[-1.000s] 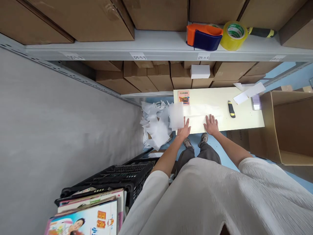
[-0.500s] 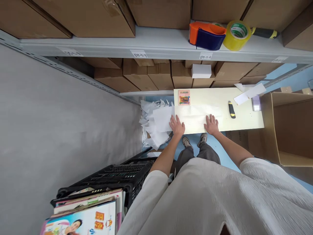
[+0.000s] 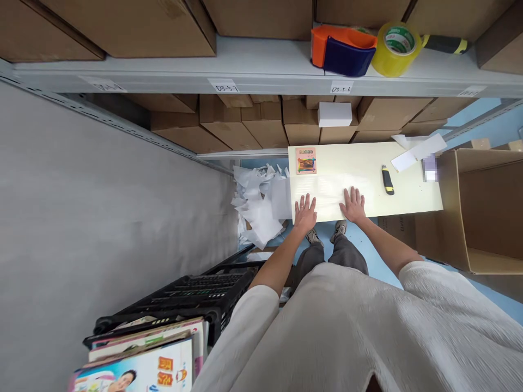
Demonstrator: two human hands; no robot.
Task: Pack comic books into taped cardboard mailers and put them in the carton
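Observation:
My left hand lies with fingers spread near the front left corner of a pale yellow board. To its right, my right hand rests with fingers apart on the same board, by its front edge. A shiny clear film or sheet seems to lie under and between the hands; its edges are hard to make out. Behind my left hand is a small pink booklet with a colourful picture. A black and yellow utility knife sits right of my right hand. Neither hand grips anything.
White paper scraps are heaped on the floor left of the board, with one pale sheet beside its edge. An open carton stands right. A shelf carries a tape roll. A black crate is lower left.
My left hand has moved right from the board's left edge onto its surface. The white sheet beside that edge has shifted and looks tilted. My right hand stays nearly in place.

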